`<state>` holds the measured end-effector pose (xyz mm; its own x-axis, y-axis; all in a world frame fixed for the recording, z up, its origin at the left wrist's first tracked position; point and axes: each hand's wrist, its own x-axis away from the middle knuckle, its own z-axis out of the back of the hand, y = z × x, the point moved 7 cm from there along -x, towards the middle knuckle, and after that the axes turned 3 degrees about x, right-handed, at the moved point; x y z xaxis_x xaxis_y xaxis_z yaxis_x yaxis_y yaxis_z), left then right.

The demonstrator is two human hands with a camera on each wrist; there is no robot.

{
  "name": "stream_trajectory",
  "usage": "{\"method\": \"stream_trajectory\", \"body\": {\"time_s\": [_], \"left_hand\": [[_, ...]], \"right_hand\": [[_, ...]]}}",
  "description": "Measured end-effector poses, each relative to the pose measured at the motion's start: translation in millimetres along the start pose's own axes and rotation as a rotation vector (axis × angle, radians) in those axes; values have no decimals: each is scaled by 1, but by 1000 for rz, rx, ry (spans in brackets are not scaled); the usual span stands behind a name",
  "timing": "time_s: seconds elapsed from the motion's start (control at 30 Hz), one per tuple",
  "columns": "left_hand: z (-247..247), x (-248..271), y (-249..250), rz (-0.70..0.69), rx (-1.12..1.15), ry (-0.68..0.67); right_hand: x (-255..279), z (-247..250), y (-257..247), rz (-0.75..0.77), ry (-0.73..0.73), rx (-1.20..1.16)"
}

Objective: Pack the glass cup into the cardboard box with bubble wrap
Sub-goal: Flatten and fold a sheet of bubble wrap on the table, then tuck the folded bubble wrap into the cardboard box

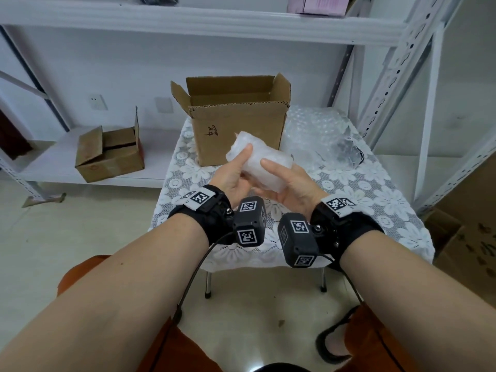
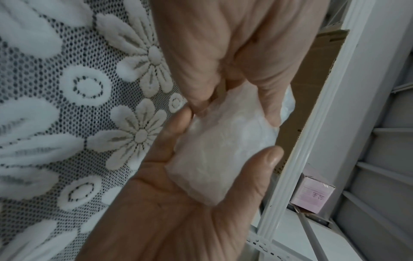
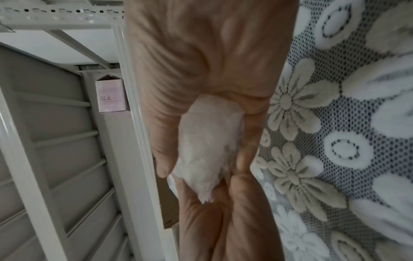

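Note:
Both hands hold a white bubble-wrapped bundle (image 1: 259,163) above the table, just in front of the open cardboard box (image 1: 239,124). My left hand (image 1: 239,171) grips its left end, thumb on top. At the other end my right hand (image 1: 285,179) curls round it, thumb laid across the wrap. The left wrist view shows the bundle (image 2: 223,155) lying in the left palm with the right hand's fingers over its far end. In the right wrist view the bundle (image 3: 208,150) sits between thumb and fingers. The wrap hides the glass. The box's flaps stand up.
The small table wears a lace flower cloth (image 1: 185,181). Loose bubble wrap (image 1: 314,130) lies right of the box, over something dark (image 1: 349,151). A smaller cardboard box (image 1: 110,154) sits on the low shelf at left. White metal shelving (image 1: 397,63) stands behind and right.

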<state>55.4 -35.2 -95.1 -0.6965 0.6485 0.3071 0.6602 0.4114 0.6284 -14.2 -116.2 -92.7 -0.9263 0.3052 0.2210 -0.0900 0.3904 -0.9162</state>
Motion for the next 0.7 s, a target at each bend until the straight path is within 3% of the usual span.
{"method": "stream_trajectory", "body": {"time_s": [0.13,0.27,0.37,0.47,0.53,0.6,0.7], "left_hand": [[1,1,18,-48,-192,37],[-23,7,48,-153,-768,-3],[-51,12,81,-382,-1140,-4],[-66,19,131,-726,-1312,231],[-74,20,152,-844,-1356,313],[-82,8,154,-846,-1484,270],[-85,-16,142,-735,-1650,183]], "right_hand": [[0,3,-9,27,96,-96],[2,10,-33,61,168,-111],[2,14,-62,129,201,-130],[-1,19,-93,202,221,-154],[-5,23,-109,242,238,-168],[-8,26,-124,289,277,-151],[-14,22,-146,364,345,-97]]}}
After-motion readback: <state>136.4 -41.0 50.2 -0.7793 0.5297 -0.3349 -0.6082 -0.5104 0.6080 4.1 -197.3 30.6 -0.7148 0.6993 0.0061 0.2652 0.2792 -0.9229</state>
